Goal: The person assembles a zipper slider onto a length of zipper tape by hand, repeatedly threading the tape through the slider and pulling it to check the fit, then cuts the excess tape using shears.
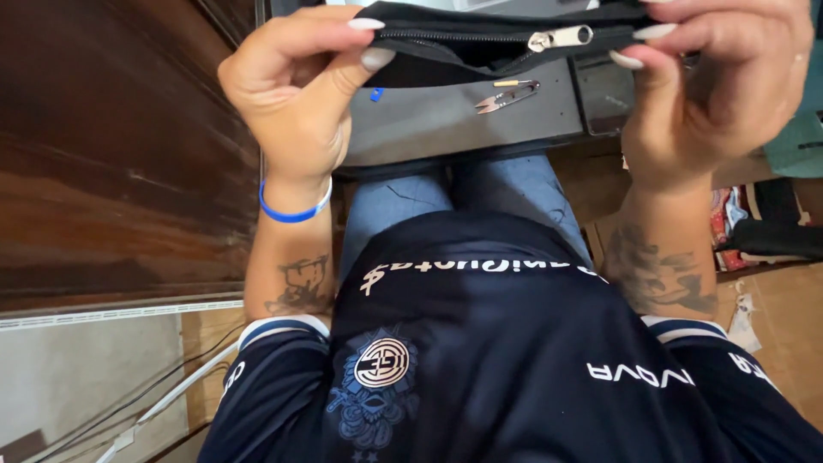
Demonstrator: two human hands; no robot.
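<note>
Left fingers: thumb and forefinger of the left hand (296, 94) pinch the left end of a black fabric piece with a zipper (480, 43), long pale nails showing.
Right fingers: the right hand (720, 86) pinches the other end the same way, thumb underneath, fingers on top.
Zipper piece: stretched flat between both hands, up close to the camera, with the silver metal slider (561, 38) right of middle.
Wrists: left one bent back, wearing a blue rubber wristband (294, 210); both forearms tattooed.
Hard to see: top edge of the fabric and the right fingertips get cut off by the frame, so how far the fabric goes is anyone's guess.
Around: small metal thread snips (506, 96) lie on a grey flat table surface (429, 124) below the fabric, not touching it; dark wooden panel (111, 146) off to the left; navy sports shirt (514, 360) fills the bottom.
</note>
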